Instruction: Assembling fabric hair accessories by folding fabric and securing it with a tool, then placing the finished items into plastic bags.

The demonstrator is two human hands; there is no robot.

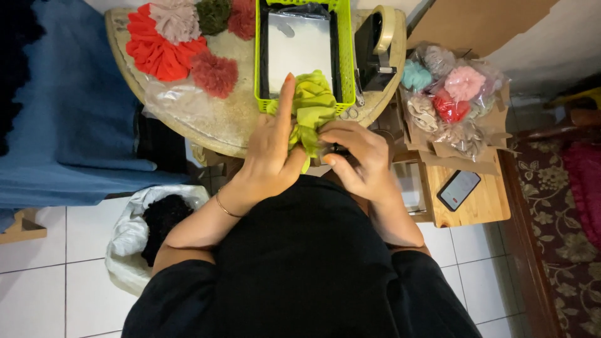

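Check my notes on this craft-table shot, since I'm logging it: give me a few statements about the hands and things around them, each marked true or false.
1. Both hands are on a lime-green piece of fabric. True: the left hand lies against it and the right hand pinches it from the other side.
2. The green plastic basket stands on the floor. False: it stands on the round table.
3. Fabric pom-poms, the red one among them, lie on the table to the left of the basket. True.
4. A phone lies inside the basket. False: it lies on a wooden surface at the right.
5. The left wrist is bare. False: it wears a thin bracelet.
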